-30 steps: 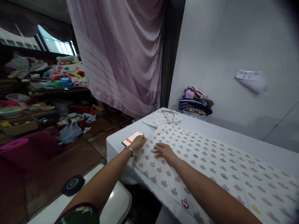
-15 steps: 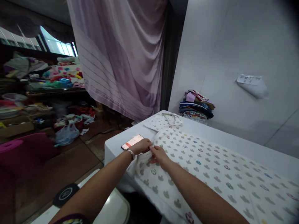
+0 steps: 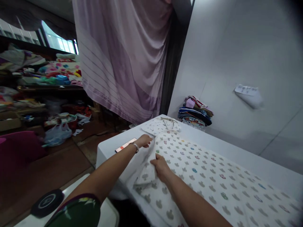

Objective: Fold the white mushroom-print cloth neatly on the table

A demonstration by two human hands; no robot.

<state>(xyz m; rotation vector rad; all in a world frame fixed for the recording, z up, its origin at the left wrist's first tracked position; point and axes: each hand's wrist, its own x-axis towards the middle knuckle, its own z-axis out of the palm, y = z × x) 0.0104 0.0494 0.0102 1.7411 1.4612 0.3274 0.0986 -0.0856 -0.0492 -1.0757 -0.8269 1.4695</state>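
Note:
White fabric (image 3: pixel 203 176) with grey rabbit-head shapes and a few coloured ones lies spread over a white-covered table (image 3: pixel 111 140). Its left edge is turned over into a flap beneath my hands. My right hand (image 3: pixel 162 167) is closed on this edge, thumb and fingers pinching the cloth. Farther along, my left hand (image 3: pixel 144 141), with a bracelet at the wrist, has curled fingers at the same edge; their tips seem to grip it, though the contact is small. A lit phone (image 3: pixel 124 145) lies flat beside my left wrist, partly covered by it.
A folded printed cloth (image 3: pixel 161 125) sits at the table's far end. Stacked folded textiles (image 3: pixel 195 112) stand by the wall. A purple curtain (image 3: pixel 123 63) hangs behind. At lower left, a round black object (image 3: pixel 47 202) rests on a white surface. A plastic bag (image 3: pixel 58 135) lies on the floor.
My hands, earlier together at the fabric's edge, are now apart. The right one has come nearer along the edge, and the cloth there is now turned into a flatter flap.

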